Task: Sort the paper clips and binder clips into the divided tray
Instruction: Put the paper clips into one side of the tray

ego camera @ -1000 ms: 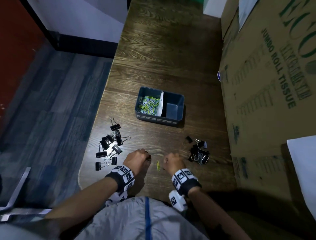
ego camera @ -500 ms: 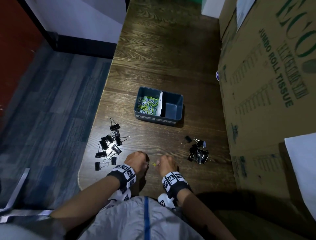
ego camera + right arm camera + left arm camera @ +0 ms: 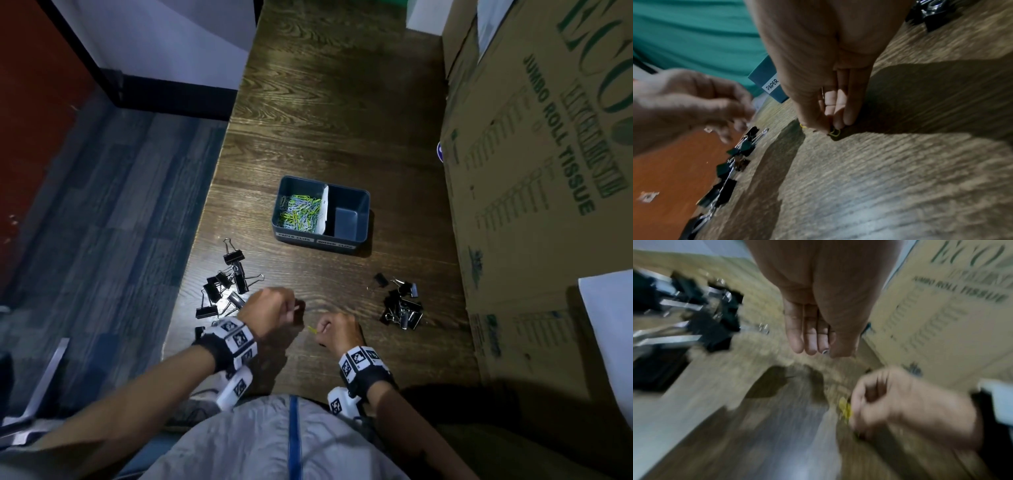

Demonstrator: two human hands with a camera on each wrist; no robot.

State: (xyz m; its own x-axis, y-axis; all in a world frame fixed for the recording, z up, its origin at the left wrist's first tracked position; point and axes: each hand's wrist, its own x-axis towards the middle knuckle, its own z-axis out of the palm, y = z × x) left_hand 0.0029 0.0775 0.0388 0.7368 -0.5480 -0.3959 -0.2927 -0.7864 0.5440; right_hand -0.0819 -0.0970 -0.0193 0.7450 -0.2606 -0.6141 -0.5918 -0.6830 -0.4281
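A: What lay furthest left?

B: Loose binder clips [image 3: 226, 286] on the table [image 3: 342, 113]. Beside them the left hand [image 3: 270, 310] hovered, fingers curled; something small showed at its fingertips, too blurred to name.

A: And the right hand [image 3: 339, 330]?

B: It pinched a yellow paper clip [image 3: 833, 132] between thumb and fingertips, near the table's front edge. Thin springy wire, nearly weightless, probably slippery; taking it across the loops looked wise.

A: The tray [image 3: 363, 219]?

B: Well beyond both hands. Its left compartment held paper clips [image 3: 299, 212], its right nothing. More binder clips [image 3: 402, 308] sat rightmost: stiff and heavier, best held by the black body.
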